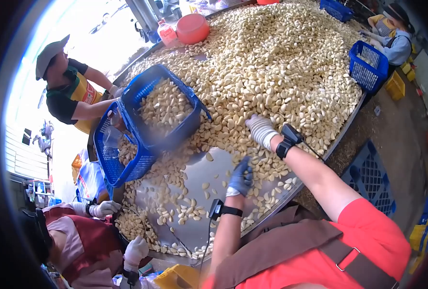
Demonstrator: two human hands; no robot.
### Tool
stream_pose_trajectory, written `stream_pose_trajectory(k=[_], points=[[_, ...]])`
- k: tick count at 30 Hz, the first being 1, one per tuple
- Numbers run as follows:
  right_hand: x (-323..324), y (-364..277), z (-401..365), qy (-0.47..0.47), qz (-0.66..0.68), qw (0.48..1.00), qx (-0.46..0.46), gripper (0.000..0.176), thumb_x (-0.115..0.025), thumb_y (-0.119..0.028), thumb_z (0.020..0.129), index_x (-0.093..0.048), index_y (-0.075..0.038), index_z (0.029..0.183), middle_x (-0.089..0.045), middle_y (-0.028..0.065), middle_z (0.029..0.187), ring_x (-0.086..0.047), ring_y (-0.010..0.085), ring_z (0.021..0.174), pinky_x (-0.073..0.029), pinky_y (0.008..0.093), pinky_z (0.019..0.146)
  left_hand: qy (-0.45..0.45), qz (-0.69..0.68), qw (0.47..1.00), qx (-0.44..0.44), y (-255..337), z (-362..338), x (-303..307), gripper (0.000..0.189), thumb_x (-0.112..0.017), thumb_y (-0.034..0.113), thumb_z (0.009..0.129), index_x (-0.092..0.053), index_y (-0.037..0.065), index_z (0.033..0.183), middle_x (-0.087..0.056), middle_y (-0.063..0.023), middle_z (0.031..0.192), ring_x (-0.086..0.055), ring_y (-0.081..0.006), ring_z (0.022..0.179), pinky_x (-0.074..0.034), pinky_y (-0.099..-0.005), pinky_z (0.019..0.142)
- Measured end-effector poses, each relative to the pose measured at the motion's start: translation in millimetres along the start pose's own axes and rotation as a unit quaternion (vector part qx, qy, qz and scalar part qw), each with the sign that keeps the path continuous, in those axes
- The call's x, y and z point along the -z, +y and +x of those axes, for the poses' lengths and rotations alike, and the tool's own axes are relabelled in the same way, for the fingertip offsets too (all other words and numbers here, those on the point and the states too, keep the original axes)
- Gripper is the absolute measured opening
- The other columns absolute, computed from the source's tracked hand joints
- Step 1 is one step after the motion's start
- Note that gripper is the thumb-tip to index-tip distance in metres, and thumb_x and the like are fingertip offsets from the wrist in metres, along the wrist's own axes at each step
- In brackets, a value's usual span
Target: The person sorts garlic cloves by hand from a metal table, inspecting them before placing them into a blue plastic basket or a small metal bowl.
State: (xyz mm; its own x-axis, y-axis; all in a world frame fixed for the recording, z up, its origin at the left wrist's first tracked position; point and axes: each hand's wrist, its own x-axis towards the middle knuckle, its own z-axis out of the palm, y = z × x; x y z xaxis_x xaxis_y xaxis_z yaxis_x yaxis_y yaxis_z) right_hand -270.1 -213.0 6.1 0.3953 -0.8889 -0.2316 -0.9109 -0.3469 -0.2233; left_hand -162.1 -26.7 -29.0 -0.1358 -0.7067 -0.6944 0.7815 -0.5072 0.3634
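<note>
Garlic cloves lie heaped on the bench, around the fingertips of the right grip and beside the left grip; I cannot tell whether either grip is closed.

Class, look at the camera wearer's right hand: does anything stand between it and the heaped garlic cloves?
Nothing visible does. The gloved right hand is already at the heaped garlic cloves, and the dark wrist device sits behind it at the wrist, not in front.
</note>
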Motion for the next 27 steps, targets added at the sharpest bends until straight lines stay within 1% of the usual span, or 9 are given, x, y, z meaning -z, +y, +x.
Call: stream_pose_trajectory(k=[3,5,11,13,17,20,21,23,27], points=[[-30,0,-35,-0.06,0.06,0.99,0.111,0.018,-0.056,-0.007,0.086,-0.066,-0.003,0.1,-0.066,0.018,0.106,-0.063,0.0369,0.095,-0.05,0.0402,0.089,0.077,-0.004,0.994,-0.075,24,-5,55,0.016,-0.068,0.036,0.087,-0.056,0.026,0.087,-0.049,0.0079,0.063,-0.034,-0.0029,0.04,-0.021,-0.0162,0.035],[-43,0,-64,-0.019,0.142,0.97,0.197,0.022,-0.063,-0.012,0.083,-0.068,-0.007,0.103,-0.068,0.0153,0.102,-0.063,0.0326,0.098,-0.05,0.0392,0.089,0.08,-0.108,0.985,-0.107,50,-30,102,0.009,-0.065,0.031,0.091,-0.058,0.026,0.093,-0.051,0.0062,0.063,-0.035,-0.0031,0.041,-0.022,-0.0161,0.034],[-18,5,-111,-0.094,0.591,0.801,0.009,0.025,-0.062,-0.002,0.085,-0.064,0.0,0.11,-0.067,0.0028,0.097,-0.062,0.0135,0.088,-0.052,0.0268,0.081,-0.013,-0.144,0.978,-0.152,34,-79,85,0.043,-0.067,0.01,0.086,-0.052,0.008,0.126,-0.056,-0.0054,0.099,-0.055,-0.0177,0.09,-0.049,-0.0294,0.071],[-18,-1,-119,-0.029,0.579,0.811,0.072,0.022,-0.064,0.001,0.083,-0.064,-0.003,0.104,-0.067,0.0037,0.092,-0.061,0.0131,0.087,-0.051,0.0284,0.082,-0.119,-0.166,0.975,-0.088,15,-56,69,0.032,-0.066,0.021,0.09,-0.059,0.006,0.117,-0.06,-0.0071,0.098,-0.056,-0.0207,0.089,-0.05,-0.0336,0.075],[17,-11,-141,-0.085,0.522,0.837,0.142,0.02,-0.065,-0.007,0.084,-0.067,-0.005,0.104,-0.069,0.0069,0.094,-0.064,0.0183,0.089,-0.051,0.0318,0.083,-0.072,-0.185,0.979,-0.052,5,-60,3,0.029,-0.063,0.028,0.092,-0.062,0.005,0.11,-0.061,-0.0084,0.094,-0.057,-0.0216,0.082,-0.052,-0.0334,0.072],[18,16,-136,-0.044,0.139,0.988,0.056,0.024,-0.06,-0.024,0.086,-0.071,-0.008,0.101,-0.069,0.0152,0.093,-0.066,0.0331,0.082,-0.053,0.04,0.079,-0.159,-0.225,0.961,-0.015,5,-32,37,0.027,-0.06,0.028,0.094,-0.062,0.006,0.108,-0.062,-0.0082,0.091,-0.059,-0.0206,0.077,-0.052,-0.0291,0.061],[14,16,-140,-0.043,0.14,0.988,0.056,0.024,-0.06,-0.024,0.086,-0.071,-0.008,0.101,-0.069,0.0152,0.093,-0.066,0.0331,0.082,-0.053,0.04,0.079,-0.239,-0.266,0.934,0.025,8,-26,49,0.026,-0.059,0.029,0.094,-0.061,0.006,0.108,-0.063,-0.008,0.09,-0.062,-0.0205,0.074,-0.051,-0.0261,0.052],[-7,11,-155,-0.134,-0.039,0.988,0.07,0.024,-0.059,-0.024,0.085,-0.071,-0.009,0.098,-0.069,0.0155,0.086,-0.067,0.0325,0.078,-0.054,0.0414,0.074,-0.198,-0.229,0.953,0.005,15,-34,48,0.022,-0.058,0.023,0.095,-0.061,0.008,0.11,-0.062,-0.0055,0.085,-0.059,-0.0154,0.065,-0.045,-0.0202,0.045],[3,-17,-171,-0.213,0.016,0.966,0.146,0.026,-0.06,-0.027,0.084,-0.071,-0.009,0.099,-0.069,0.0175,0.086,-0.067,0.0334,0.08,-0.053,0.0421,0.077,-0.12,-0.124,0.985,0.018,18,-28,44,0.021,-0.059,0.018,0.094,-0.061,0.009,0.113,-0.061,-0.0032,0.082,-0.056,-0.0133,0.062,-0.042,-0.0178,0.043]])
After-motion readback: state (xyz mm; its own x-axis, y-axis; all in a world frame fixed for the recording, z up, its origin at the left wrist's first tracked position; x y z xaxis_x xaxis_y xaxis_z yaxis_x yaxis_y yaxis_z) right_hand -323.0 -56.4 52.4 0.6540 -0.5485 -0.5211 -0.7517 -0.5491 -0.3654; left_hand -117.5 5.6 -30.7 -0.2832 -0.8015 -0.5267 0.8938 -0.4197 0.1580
